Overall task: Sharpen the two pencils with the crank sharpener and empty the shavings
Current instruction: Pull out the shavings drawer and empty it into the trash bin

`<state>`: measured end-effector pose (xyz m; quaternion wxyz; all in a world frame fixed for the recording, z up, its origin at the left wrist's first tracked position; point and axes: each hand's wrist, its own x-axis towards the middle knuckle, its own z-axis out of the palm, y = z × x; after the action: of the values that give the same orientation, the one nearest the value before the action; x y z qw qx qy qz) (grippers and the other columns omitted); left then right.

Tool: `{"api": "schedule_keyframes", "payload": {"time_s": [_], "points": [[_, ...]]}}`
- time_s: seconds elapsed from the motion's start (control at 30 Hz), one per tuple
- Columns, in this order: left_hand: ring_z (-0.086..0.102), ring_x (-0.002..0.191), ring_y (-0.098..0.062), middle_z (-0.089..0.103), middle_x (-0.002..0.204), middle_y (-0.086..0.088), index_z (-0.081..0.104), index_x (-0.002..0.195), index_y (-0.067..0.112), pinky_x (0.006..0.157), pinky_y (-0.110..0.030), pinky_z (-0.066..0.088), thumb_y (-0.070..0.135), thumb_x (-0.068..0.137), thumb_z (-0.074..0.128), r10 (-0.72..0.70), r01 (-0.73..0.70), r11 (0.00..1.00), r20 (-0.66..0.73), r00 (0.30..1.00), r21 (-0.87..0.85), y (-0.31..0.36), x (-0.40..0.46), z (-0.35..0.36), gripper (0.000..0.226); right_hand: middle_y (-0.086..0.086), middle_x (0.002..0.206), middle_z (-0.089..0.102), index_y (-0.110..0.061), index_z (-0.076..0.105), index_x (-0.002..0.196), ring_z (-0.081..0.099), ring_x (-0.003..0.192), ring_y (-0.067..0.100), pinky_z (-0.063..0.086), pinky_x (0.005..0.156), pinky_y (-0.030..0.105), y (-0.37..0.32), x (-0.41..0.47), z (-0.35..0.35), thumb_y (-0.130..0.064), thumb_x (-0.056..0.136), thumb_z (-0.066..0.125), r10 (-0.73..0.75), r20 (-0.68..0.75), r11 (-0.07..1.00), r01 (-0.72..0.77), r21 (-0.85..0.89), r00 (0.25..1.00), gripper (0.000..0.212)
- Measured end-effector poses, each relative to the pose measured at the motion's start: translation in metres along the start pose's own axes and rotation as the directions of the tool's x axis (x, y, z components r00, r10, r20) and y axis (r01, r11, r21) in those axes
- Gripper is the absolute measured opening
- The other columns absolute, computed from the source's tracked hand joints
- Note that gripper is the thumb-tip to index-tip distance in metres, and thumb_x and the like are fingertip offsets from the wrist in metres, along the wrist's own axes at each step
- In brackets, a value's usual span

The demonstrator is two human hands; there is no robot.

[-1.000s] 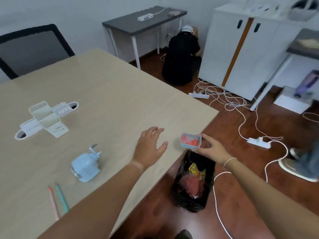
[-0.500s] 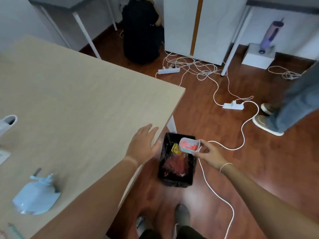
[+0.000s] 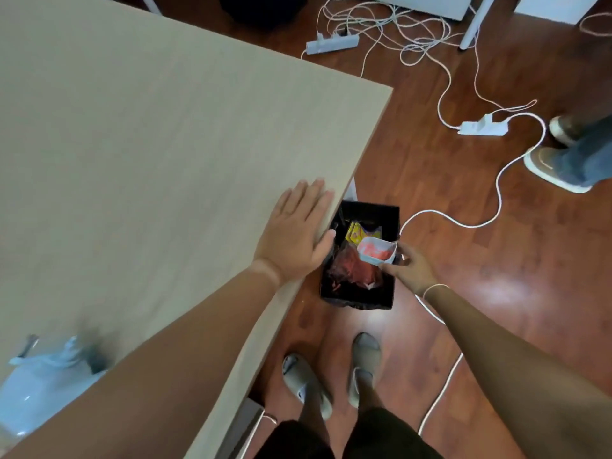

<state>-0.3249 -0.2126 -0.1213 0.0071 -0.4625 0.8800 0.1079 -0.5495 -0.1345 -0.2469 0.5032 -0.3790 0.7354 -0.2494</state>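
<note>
My right hand [image 3: 409, 268] pinches the small pale shavings tray [image 3: 377, 249], which holds red shavings. The tray hangs right over the open black waste bin [image 3: 361, 294] on the floor beside the table; red shavings and yellow wrappers lie in the bin. Flat on the edge of the wooden table [image 3: 149, 144] lies my left hand [image 3: 296, 231], fingers straight, thumb over the rim. The pale blue crank sharpener [image 3: 43, 385] stands blurred at the lower left of the table, partly behind my left forearm. The pencils are out of view.
White cables and power strips [image 3: 482, 127] trail over the wooden floor to the right and far side of the bin. Another person's shoes and legs [image 3: 563, 160] stand at the right edge. My own feet in grey slippers [image 3: 331, 369] stand just before the bin.
My view has tipped down toward the floor. My right hand has carried the tray from the table's edge to above the bin. My left hand stays flat on the table edge.
</note>
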Motion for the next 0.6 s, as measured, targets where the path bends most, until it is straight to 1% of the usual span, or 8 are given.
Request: {"api": "schedule_keyframes", "payload": {"time_s": [0.07,0.13,0.23,0.3,0.37,0.4,0.5,0.6], "points": [[0.034,0.139,-0.034,0.038,0.15,-0.01,0.038,0.14,0.012,0.115,-0.045,0.025,0.038,0.086,0.034,0.014,-0.014,1.0,-0.008,1.0,-0.002,-0.002,0.0,0.002,0.06,0.009,0.09,0.061,-0.009,0.058,0.102,0.057,0.08,0.021,0.049,0.067,0.021,0.006,0.008,0.006,0.004,0.071,0.072,0.036,-0.006,0.999,-0.036,-0.031,0.999,0.036],[0.032,0.14,-0.033,0.037,0.151,-0.008,0.036,0.141,0.013,0.117,-0.043,0.021,0.037,0.087,0.035,0.018,-0.018,1.0,-0.02,1.0,-0.004,-0.003,0.0,0.004,0.059,0.008,0.089,0.06,-0.005,0.057,0.104,0.055,0.078,0.021,0.045,0.066,0.024,0.009,0.016,0.011,0.001,0.073,0.071,0.058,-0.026,0.996,-0.06,-0.069,0.998,0.035],[0.033,0.14,-0.032,0.037,0.151,-0.007,0.037,0.141,0.014,0.115,-0.039,0.016,0.036,0.087,0.037,0.023,-0.023,1.0,-0.048,0.999,-0.006,-0.004,0.001,0.005,0.059,0.006,0.089,0.057,-0.003,0.056,0.108,0.052,0.077,0.02,0.038,0.07,0.026,0.013,0.028,0.018,-0.006,0.074,0.071,0.107,-0.044,0.984,-0.112,-0.136,0.993,0.037],[0.034,0.14,-0.032,0.038,0.151,-0.007,0.038,0.141,0.014,0.115,-0.039,0.015,0.036,0.086,0.038,0.023,-0.024,1.0,-0.068,0.997,-0.005,-0.005,0.002,0.006,0.059,0.006,0.094,0.06,-0.004,0.055,0.114,0.055,0.081,0.022,0.041,0.073,0.029,0.016,0.037,0.022,-0.015,0.072,0.073,0.141,-0.034,0.971,-0.145,-0.19,0.989,0.047],[0.034,0.139,-0.032,0.039,0.15,-0.007,0.038,0.14,0.014,0.115,-0.039,0.016,0.036,0.086,0.039,0.024,-0.025,1.0,-0.088,0.996,0.0,-0.005,0.002,0.008,0.059,0.012,0.107,0.063,-0.005,0.052,0.119,0.06,0.094,0.028,0.047,0.082,0.036,0.024,0.046,0.026,-0.022,0.072,0.073,0.177,-0.032,0.955,-0.18,-0.236,0.984,0.054],[0.035,0.139,-0.032,0.039,0.15,-0.006,0.039,0.14,0.014,0.115,-0.04,0.016,0.036,0.086,0.039,0.024,-0.024,1.0,-0.095,0.995,0.001,-0.006,0.002,0.008,0.059,0.016,0.112,0.064,-0.005,0.053,0.118,0.06,0.098,0.03,0.047,0.083,0.038,0.025,0.05,0.028,-0.024,0.073,0.072,0.188,-0.036,0.945,-0.191,-0.264,0.981,0.052],[0.035,0.139,-0.031,0.04,0.15,-0.006,0.039,0.14,0.015,0.115,-0.04,0.016,0.036,0.085,0.04,0.017,-0.017,1.0,-0.103,0.995,-0.001,-0.005,0.003,0.008,0.059,0.021,0.107,0.065,-0.002,0.058,0.105,0.061,0.092,0.033,0.045,0.075,0.035,0.022,0.055,0.034,-0.022,0.078,0.068,0.202,-0.044,0.923,-0.205,-0.327,0.978,0.035],[0.036,0.138,-0.031,0.041,0.149,-0.005,0.041,0.139,0.015,0.115,-0.039,0.017,0.036,0.085,0.042,0.011,-0.012,1.0,-0.12,0.993,-0.007,-0.004,0.003,0.009,0.058,0.023,0.109,0.064,0.0,0.059,0.106,0.059,0.097,0.037,0.045,0.079,0.036,0.02,0.061,0.041,-0.032,0.082,0.065,0.235,-0.055,0.892,-0.238,-0.384,0.971,0.041]]}}
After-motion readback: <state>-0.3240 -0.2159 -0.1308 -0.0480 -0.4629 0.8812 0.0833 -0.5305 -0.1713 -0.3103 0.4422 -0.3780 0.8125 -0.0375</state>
